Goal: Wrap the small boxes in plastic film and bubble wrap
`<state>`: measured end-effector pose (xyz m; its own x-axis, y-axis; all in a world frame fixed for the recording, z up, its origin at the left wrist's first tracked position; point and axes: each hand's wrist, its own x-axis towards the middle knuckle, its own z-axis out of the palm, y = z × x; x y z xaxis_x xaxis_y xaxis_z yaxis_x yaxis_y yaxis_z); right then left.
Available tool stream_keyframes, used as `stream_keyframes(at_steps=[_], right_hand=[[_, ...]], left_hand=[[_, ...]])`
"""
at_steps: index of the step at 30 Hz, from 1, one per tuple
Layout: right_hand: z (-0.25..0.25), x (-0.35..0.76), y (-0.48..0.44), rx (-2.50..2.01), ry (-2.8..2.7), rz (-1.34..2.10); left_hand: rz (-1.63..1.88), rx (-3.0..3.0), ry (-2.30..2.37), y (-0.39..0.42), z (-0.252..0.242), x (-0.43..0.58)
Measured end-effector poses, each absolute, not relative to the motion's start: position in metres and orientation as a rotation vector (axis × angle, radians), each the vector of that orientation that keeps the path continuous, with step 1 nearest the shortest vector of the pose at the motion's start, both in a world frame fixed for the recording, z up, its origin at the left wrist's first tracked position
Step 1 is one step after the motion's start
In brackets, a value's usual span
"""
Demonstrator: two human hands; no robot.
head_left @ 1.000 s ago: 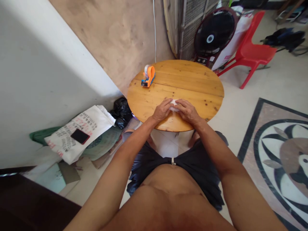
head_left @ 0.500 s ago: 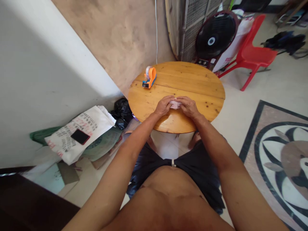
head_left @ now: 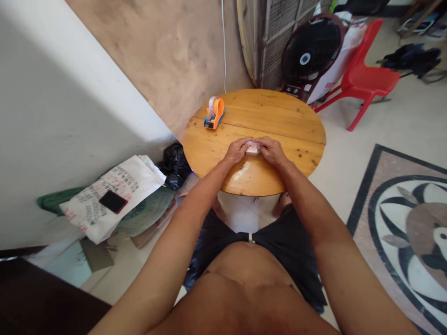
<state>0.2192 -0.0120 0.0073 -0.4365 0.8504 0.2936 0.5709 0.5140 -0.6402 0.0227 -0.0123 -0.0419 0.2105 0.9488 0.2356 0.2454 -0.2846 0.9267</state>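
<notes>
Between my two hands, over the front half of the round wooden table (head_left: 265, 109), is a small pale pinkish-white packet (head_left: 253, 148), boxy in outline. My left hand (head_left: 238, 150) is closed on its left end, and my right hand (head_left: 270, 150) grips the right end. The fingers of both hands curl over its far side and nearly meet there, so part of it is hidden. What the packet contains I cannot make out. An orange and blue tape dispenser (head_left: 215, 113) with a roll of clear tape stands at the table's back left.
A red plastic chair (head_left: 370, 79) and a round black heater-like appliance (head_left: 312, 49) stand beyond the table to the right. On the left, a phone (head_left: 113, 201) lies on a white printed sack (head_left: 94, 218) near a black plastic bag (head_left: 175, 165). A wall panel rises behind.
The packet looked crumpled and loose earlier; now it shows a flatter, more even front edge. Both hands stay around it, with only small finger shifts. The view has moved slightly.
</notes>
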Motion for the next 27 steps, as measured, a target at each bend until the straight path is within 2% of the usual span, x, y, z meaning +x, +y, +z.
stream_keyframes(at_steps=[14, 27], right_hand=[[0.007, 0.223, -0.016, -1.115, -2.371, 0.358], [0.035, 0.228, -0.019, -1.083, -2.813, -0.171]], left_hand=[[1.061, 1.664, 0.875, -0.014, -0.054, 0.011], [1.052, 1.623, 0.904, -0.018, -0.047, 0.012]])
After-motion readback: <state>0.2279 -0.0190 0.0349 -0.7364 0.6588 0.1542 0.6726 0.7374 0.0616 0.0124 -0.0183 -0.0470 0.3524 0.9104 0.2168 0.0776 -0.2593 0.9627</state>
